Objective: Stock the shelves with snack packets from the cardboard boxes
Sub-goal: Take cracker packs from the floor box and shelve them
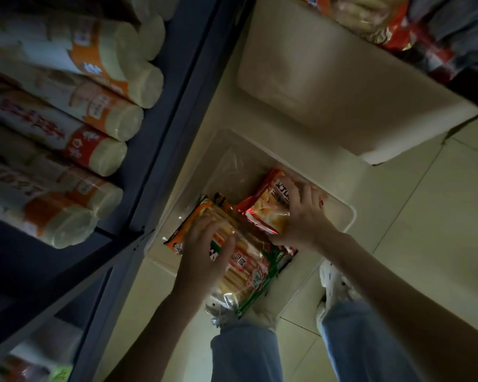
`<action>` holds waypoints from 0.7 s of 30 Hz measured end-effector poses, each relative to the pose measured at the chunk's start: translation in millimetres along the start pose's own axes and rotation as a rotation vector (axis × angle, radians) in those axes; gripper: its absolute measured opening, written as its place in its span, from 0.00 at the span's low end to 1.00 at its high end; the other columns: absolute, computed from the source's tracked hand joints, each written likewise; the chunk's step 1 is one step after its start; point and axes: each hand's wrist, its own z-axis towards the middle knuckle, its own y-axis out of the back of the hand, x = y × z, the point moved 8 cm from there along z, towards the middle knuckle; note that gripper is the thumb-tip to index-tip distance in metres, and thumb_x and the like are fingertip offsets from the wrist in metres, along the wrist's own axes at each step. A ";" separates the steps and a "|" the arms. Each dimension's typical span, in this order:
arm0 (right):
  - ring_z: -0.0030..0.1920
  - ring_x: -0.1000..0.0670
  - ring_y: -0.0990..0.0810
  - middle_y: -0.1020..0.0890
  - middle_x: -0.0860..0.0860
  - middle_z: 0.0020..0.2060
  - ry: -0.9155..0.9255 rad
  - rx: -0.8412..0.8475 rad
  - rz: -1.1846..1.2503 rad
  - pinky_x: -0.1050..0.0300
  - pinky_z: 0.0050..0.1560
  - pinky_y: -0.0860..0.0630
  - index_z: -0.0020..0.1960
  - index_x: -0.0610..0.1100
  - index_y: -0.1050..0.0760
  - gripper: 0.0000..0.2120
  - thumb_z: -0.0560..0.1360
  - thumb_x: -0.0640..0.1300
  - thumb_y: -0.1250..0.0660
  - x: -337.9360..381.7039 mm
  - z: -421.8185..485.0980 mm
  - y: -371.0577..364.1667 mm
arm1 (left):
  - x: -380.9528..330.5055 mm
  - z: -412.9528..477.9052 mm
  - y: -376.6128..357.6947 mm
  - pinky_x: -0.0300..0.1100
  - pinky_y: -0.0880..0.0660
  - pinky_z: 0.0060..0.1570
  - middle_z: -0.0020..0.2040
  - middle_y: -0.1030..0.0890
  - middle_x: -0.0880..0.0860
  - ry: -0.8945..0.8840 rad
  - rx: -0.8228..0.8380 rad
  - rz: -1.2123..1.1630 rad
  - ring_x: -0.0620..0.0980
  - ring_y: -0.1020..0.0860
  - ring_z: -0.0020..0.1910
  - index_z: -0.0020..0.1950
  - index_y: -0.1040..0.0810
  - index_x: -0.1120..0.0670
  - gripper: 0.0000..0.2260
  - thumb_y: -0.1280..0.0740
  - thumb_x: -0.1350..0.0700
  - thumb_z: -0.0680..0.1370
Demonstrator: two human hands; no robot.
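Beside shelves (160, 150) already lined with rolled packets (94, 111), the left hand (204, 252) grips a cracker packet (249, 274) and the right hand (304, 216) a red packet (271, 199) over the nearly emptied box (349, 216), neither yet shelved.

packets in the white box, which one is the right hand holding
The red packet, farther from the person; the right hand grips it. The long orange-and-green packet of pale crackers lies under the left hand.

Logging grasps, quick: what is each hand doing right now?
The left hand grips the orange-green cracker packet.
The right hand grips the red snack packet.
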 end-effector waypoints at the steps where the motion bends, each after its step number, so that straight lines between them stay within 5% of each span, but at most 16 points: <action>1: 0.68 0.45 0.45 0.44 0.47 0.66 0.023 -0.028 0.020 0.43 0.72 0.45 0.73 0.57 0.61 0.58 0.59 0.57 0.22 4.4 -6.5 8.6 | -10.4 0.9 4.6 0.34 0.32 0.51 0.64 0.27 0.48 0.079 -0.004 -0.202 0.47 0.29 0.64 0.56 0.27 0.39 0.17 0.37 0.36 0.70; 4: 0.66 0.45 0.44 0.42 0.44 0.67 0.177 -0.086 0.001 0.41 0.71 0.43 0.70 0.59 0.59 0.54 0.59 0.61 0.25 36.1 -39.8 35.0 | -45.2 -3.8 7.9 0.35 0.27 0.43 0.52 0.19 0.50 0.254 0.160 -0.608 0.44 0.20 0.49 0.54 0.26 0.46 0.17 0.29 0.41 0.69; 9: 0.69 0.41 0.42 0.42 0.44 0.70 0.433 -0.171 -0.025 0.42 0.68 0.42 0.73 0.60 0.54 0.48 0.58 0.69 0.38 101.8 -119.5 97.2 | -120.5 -40.8 47.0 0.42 0.23 0.44 0.48 0.16 0.52 0.168 0.271 -0.421 0.49 0.17 0.45 0.58 0.25 0.52 0.21 0.24 0.51 0.68; 13: 0.74 0.46 0.53 0.55 0.53 0.75 0.287 -0.230 0.293 0.44 0.72 0.51 0.72 0.72 0.52 0.41 0.62 0.76 0.42 116.3 -176.5 183.0 | -189.3 -102.4 100.2 0.38 0.23 0.43 0.47 0.15 0.49 0.095 0.244 -0.586 0.48 0.17 0.47 0.58 0.24 0.53 0.17 0.25 0.59 0.71; 15: 0.75 0.50 0.54 0.56 0.53 0.76 0.183 -0.255 0.536 0.43 0.75 0.50 0.71 0.72 0.49 0.39 0.64 0.72 0.38 126.8 -206.9 224.3 | -225.9 -139.4 128.9 0.48 0.21 0.50 0.55 0.17 0.54 0.024 0.235 -0.642 0.54 0.18 0.53 0.62 0.25 0.55 0.25 0.24 0.54 0.68; 17: 0.75 0.48 0.42 0.46 0.50 0.76 0.266 -0.155 0.876 0.43 0.73 0.38 0.75 0.64 0.46 0.40 0.68 0.57 0.28 158.9 -243.7 256.6 | -260.7 -178.6 158.0 0.55 0.24 0.57 0.59 0.19 0.56 -0.052 0.201 -0.674 0.57 0.20 0.58 0.65 0.26 0.55 0.28 0.25 0.51 0.67; 19: 0.70 0.48 0.32 0.37 0.46 0.72 0.372 -0.071 1.038 0.45 0.69 0.32 0.75 0.57 0.41 0.38 0.70 0.43 0.28 195.0 -289.1 293.1 | -293.7 -221.3 190.0 0.54 0.24 0.58 0.59 0.19 0.54 -0.096 0.131 -0.666 0.55 0.20 0.58 0.64 0.26 0.52 0.29 0.25 0.48 0.65; 21: 0.69 0.49 0.31 0.32 0.47 0.70 0.459 -0.127 0.943 0.44 0.70 0.34 0.73 0.55 0.36 0.34 0.71 0.41 0.28 223.2 -335.5 337.6 | -328.8 -267.1 221.0 0.45 0.22 0.53 0.57 0.18 0.52 -0.162 0.065 -0.633 0.50 0.19 0.55 0.64 0.27 0.51 0.30 0.25 0.47 0.64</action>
